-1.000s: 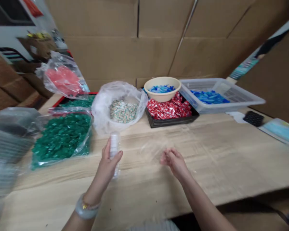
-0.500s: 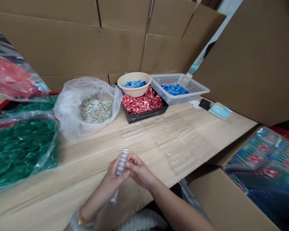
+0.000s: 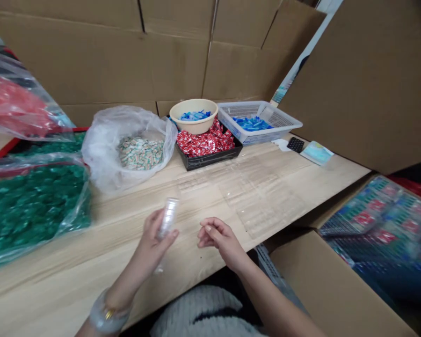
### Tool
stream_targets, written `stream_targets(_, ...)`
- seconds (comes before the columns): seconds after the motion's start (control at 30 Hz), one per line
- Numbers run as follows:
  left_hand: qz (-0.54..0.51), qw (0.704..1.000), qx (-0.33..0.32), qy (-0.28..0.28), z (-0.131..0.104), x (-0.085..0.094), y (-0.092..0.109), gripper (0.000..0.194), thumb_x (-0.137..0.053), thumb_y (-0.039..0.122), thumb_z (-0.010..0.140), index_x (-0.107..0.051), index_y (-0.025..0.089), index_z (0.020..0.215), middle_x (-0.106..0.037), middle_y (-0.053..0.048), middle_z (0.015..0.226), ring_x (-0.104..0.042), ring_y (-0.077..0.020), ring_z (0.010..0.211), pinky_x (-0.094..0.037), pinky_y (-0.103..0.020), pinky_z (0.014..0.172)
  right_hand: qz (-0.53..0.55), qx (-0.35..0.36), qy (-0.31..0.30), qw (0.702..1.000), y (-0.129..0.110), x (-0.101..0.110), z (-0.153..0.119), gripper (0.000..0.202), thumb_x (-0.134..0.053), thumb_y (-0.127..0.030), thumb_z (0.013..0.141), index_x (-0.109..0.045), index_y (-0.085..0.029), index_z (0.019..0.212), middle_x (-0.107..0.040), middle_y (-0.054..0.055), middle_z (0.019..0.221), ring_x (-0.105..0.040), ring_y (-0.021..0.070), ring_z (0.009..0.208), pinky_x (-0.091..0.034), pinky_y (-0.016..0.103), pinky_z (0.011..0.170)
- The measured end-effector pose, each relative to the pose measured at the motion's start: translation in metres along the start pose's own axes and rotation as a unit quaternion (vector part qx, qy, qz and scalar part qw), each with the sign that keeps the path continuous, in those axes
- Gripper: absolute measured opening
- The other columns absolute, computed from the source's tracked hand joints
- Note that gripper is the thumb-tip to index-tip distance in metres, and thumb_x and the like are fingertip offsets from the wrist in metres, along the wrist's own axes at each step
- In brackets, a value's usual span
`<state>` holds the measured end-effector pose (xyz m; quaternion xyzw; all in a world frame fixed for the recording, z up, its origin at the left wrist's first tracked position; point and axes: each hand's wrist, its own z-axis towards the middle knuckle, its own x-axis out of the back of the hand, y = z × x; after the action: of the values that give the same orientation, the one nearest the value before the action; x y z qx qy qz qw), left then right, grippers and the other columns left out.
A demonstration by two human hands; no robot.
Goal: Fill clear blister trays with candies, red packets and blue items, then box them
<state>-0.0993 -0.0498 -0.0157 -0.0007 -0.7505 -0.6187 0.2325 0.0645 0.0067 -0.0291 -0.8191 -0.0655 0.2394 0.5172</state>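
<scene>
My left hand (image 3: 155, 238) is closed around a narrow stack of clear plastic pieces (image 3: 168, 216), held tilted above the table. The stack has pale bands along it, and its lower end shows below the palm. Apart from it on the right, my right hand (image 3: 219, 238) hovers over the table with its fingers curled and the thumb against them. Whether anything small is between those fingers cannot be seen. Beyond the hands, several clear plastic blister trays (image 3: 256, 196) lie flat on the wooden table (image 3: 126, 213).
Along the back stand a white plastic bag (image 3: 101, 154) of small printed pieces, a black tray (image 3: 210, 161) of red packets under a cream bowl (image 3: 192, 125), and a white basket (image 3: 280, 122) of blue pieces. Green pieces (image 3: 31, 210) fill a left bag. An open carton (image 3: 323, 285) stands right.
My right hand has come away from the clear stack and moved right. My left hand has shifted left and slightly up with the stack still in it. The view has tilted slightly.
</scene>
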Motion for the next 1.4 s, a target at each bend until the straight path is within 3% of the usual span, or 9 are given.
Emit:
stream_targets(0.13,-0.003,0.996,-0.033,-0.085,-0.008,-0.012,-0.001,0.055,-0.055,0.034,0.071,-0.043,0.018,0.122,-0.041,-0.01,0.121,-0.033,-0.0221,0.118,-0.023,-0.037,0.102,0.018,0.024,-0.06,0.998,0.002,-0.013,0.0,0.024,-0.063,-0.035,0.067,-0.052,-0.015,0.073,-0.057,-0.004,0.063,-0.055,0.0066,0.056,-0.047,0.021,0.058)
stream_targets(0.43,-0.062,0.993,0.002,-0.099,-0.007,-0.027,-0.001,0.054,-0.06,0.035,0.069,-0.048,0.017,0.119,-0.042,-0.01,0.124,-0.033,-0.0225,0.121,-0.022,-0.035,0.103,0.002,-0.047,-0.052,0.998,-0.007,-0.011,0.012,0.027,-0.068,-0.033,0.056,-0.051,-0.013,0.062,-0.057,-0.004,0.051,-0.054,0.008,0.043,-0.048,0.023,0.049)
stream_targets(0.6,-0.187,0.975,0.109,-0.042,-0.004,-0.008,0.002,0.06,-0.055,0.034,0.073,-0.036,0.021,0.128,-0.037,-0.006,0.134,-0.035,-0.0207,0.122,-0.027,-0.033,0.101,0.034,-0.039,0.037,0.998,-0.001,0.011,0.006,0.028,-0.065,-0.036,0.059,-0.046,-0.016,0.065,-0.057,-0.004,0.049,-0.056,0.0102,0.042,-0.048,0.023,0.045)
stream_targets(0.73,-0.155,0.979,0.136,0.011,-0.003,0.019,-0.003,0.066,-0.055,0.038,0.073,-0.03,0.021,0.131,-0.034,-0.006,0.136,-0.032,-0.0205,0.124,-0.021,-0.034,0.104,0.126,-0.025,0.094,0.987,0.012,0.04,0.018,0.028,-0.065,-0.034,0.062,-0.044,-0.017,0.068,-0.057,-0.004,0.058,-0.06,0.0099,0.051,-0.05,0.023,0.053)
stream_targets(0.9,-0.059,0.992,0.11,-0.003,-0.015,0.028,-0.007,0.062,-0.057,0.043,0.069,-0.039,0.023,0.125,-0.035,-0.005,0.135,-0.028,-0.0237,0.126,-0.017,-0.038,0.105,-0.034,-0.093,0.157,0.983,0.014,0.037,0.016,0.025,-0.06,-0.03,0.068,-0.044,-0.018,0.082,-0.053,-0.006,0.055,-0.053,0.0103,0.038,-0.042,0.022,0.038)
stream_targets(1.03,-0.067,0.989,0.093,-0.097,-0.029,0.008,-0.004,0.059,-0.061,0.043,0.066,-0.046,0.021,0.119,-0.037,-0.007,0.132,-0.03,-0.025,0.124,-0.025,-0.038,0.102,0.022,0.009,-0.019,1.0,0.006,-0.009,-0.004,0.029,-0.066,-0.032,0.064,-0.047,-0.019,0.08,-0.05,-0.008,0.057,-0.051,0.006,0.044,-0.042,0.018,0.043)
stream_targets(1.13,-0.116,0.979,0.103,-0.132,-0.036,-0.003,-0.002,0.061,-0.057,0.043,0.071,-0.04,0.02,0.124,-0.038,-0.009,0.132,-0.037,-0.0246,0.119,-0.029,-0.039,0.099,0.133,-0.025,-0.126,0.983,0.008,-0.038,-0.006,0.028,-0.068,-0.033,0.063,-0.047,-0.017,0.07,-0.051,-0.006,0.059,-0.049,0.0045,0.051,-0.041,0.016,0.047)
stream_targets(1.27,-0.121,0.984,0.087,-0.096,-0.043,0.005,-0.004,0.059,-0.058,0.041,0.071,-0.042,0.02,0.123,-0.044,-0.009,0.126,-0.041,-0.0257,0.115,-0.031,-0.041,0.098,0.163,-0.067,-0.165,0.971,0.012,-0.048,0.0,0.025,-0.068,-0.031,0.063,-0.049,-0.017,0.071,-0.054,-0.005,0.06,-0.051,0.0056,0.054,-0.045,0.018,0.051)
stream_targets(1.4,-0.057,0.996,0.018,-0.062,-0.047,0.013,-0.008,0.053,-0.058,0.039,0.07,-0.048,0.021,0.119,-0.041,-0.01,0.125,-0.034,-0.0255,0.119,-0.03,-0.04,0.099,0.046,-0.067,-0.137,0.987,0.008,-0.048,-0.003,0.024,-0.066,-0.031,0.062,-0.048,-0.016,0.067,-0.054,-0.005,0.055,-0.052,0.0063,0.047,-0.045,0.018,0.045)
